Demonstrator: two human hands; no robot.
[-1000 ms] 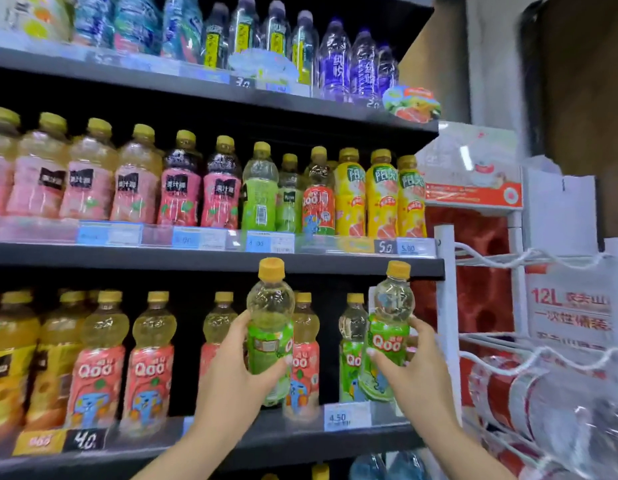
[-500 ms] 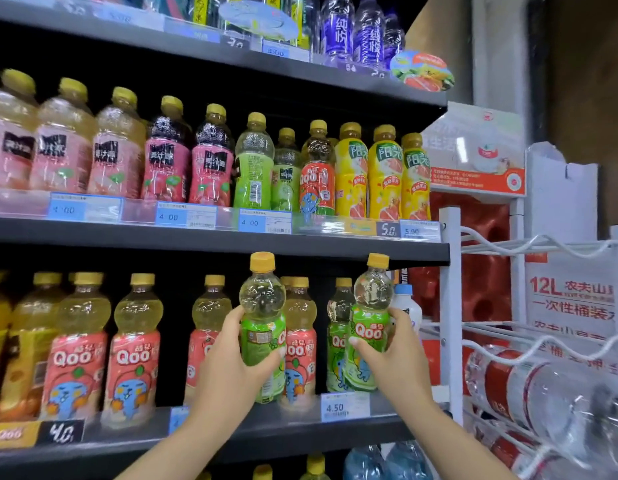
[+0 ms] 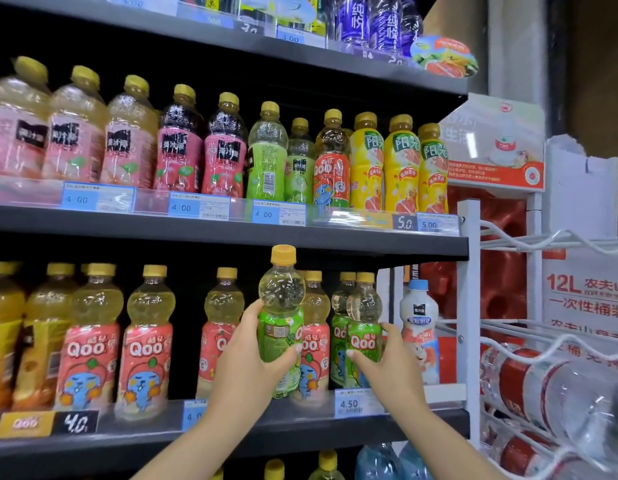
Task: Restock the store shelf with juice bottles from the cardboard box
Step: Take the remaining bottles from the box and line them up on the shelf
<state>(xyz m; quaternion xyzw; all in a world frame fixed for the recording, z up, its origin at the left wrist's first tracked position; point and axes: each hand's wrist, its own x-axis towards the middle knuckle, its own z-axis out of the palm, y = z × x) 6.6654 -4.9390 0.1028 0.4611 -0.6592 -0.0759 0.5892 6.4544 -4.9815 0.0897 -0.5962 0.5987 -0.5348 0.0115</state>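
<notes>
My left hand [image 3: 247, 358] grips a green-labelled juice bottle [image 3: 280, 320] with a yellow cap, held upright in front of the lower shelf [image 3: 300, 427]. My right hand [image 3: 390, 367] holds a second green-labelled Qoo bottle [image 3: 363, 327] by its label; this bottle stands in the row at the shelf's right end, beside another green one [image 3: 338, 341]. Red-labelled Qoo bottles [image 3: 146, 341] fill the shelf to the left. No cardboard box shows in the head view.
The shelf above [image 3: 231, 230] carries pink, green and yellow juice bottles behind price tags. A white milk-drink bottle [image 3: 418, 327] stands right of my right hand. A white wire rack [image 3: 543, 334] with large water jugs stands at the right.
My right hand has pushed its green bottle deeper into the row on the lower shelf. My left hand with its bottle has stayed in front of the shelf. The view has moved closer.
</notes>
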